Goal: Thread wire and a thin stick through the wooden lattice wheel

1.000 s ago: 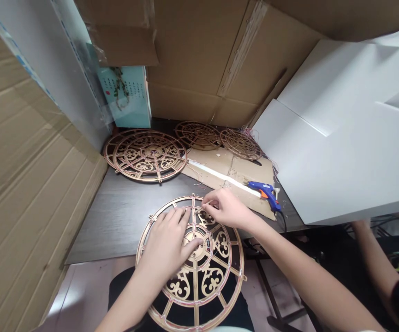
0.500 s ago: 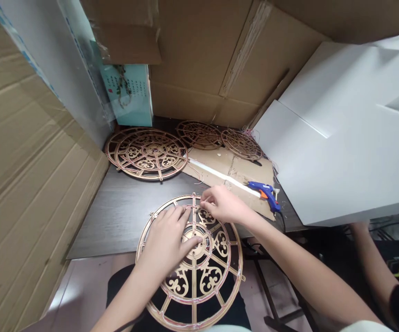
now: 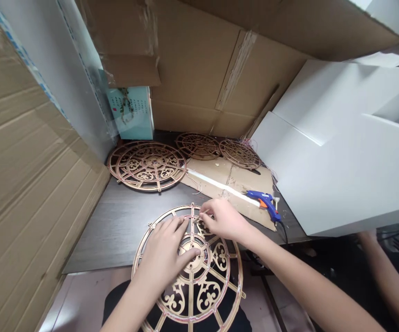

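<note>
Fretwork disc [image 3: 206, 295], overhanging the worktop [image 3: 116, 230] edge, is pressed by spread left hand [image 3: 161, 258], and could tip if released; right hand [image 3: 223, 219] is pinched, its hold unclear.

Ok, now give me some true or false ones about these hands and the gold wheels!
1. The left hand rests on a gold lattice wheel. True.
2. The right hand holds the blue glue gun. False: the gun lies on a cardboard sheet, apart from the hand.
3. The right hand's fingers touch the wheel. True.
4. No other wheels lie on the table. False: more wheels lie beyond the hands.
</note>
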A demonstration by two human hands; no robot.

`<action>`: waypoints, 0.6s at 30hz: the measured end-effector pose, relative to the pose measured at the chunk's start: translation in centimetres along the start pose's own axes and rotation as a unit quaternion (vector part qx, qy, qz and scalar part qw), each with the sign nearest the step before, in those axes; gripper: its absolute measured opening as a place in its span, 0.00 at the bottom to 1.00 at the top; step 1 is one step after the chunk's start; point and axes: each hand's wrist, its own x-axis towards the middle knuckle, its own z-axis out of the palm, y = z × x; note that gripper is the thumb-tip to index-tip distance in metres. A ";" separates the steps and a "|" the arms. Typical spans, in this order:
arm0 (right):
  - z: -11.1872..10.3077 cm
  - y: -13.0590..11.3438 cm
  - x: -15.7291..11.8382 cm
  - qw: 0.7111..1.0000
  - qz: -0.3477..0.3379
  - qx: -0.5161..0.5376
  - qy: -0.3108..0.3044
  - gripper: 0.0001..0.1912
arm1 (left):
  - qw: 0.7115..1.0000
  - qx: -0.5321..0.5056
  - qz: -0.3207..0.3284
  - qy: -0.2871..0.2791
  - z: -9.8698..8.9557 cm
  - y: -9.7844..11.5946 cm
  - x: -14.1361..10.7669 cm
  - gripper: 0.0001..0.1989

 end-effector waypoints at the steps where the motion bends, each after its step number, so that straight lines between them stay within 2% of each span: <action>1: -0.4 -0.7 0.2 1.000 -0.010 -0.024 -0.007 0.11 | 1.000 0.002 0.002 0.001 0.0 0.0 0.0 0.34; 6: -1.7 -3.9 1.7 0.989 -0.036 -0.121 -0.073 0.09 | 1.000 0.010 0.012 0.000 -0.2 0.0 0.3 0.32; 9: -1.9 -4.4 2.5 0.987 -0.039 -0.128 -0.094 0.07 | 1.000 0.011 0.015 0.001 -0.1 0.0 0.4 0.32; 13: -1.7 -2.5 2.4 0.994 -0.017 -0.071 -0.076 0.07 | 1.000 0.004 0.014 0.005 0.1 -0.1 0.3 0.34; 18: 0.3 1.1 0.4 0.999 0.014 0.009 -0.046 0.11 | 1.000 -0.005 0.016 0.004 0.3 -0.2 0.2 0.35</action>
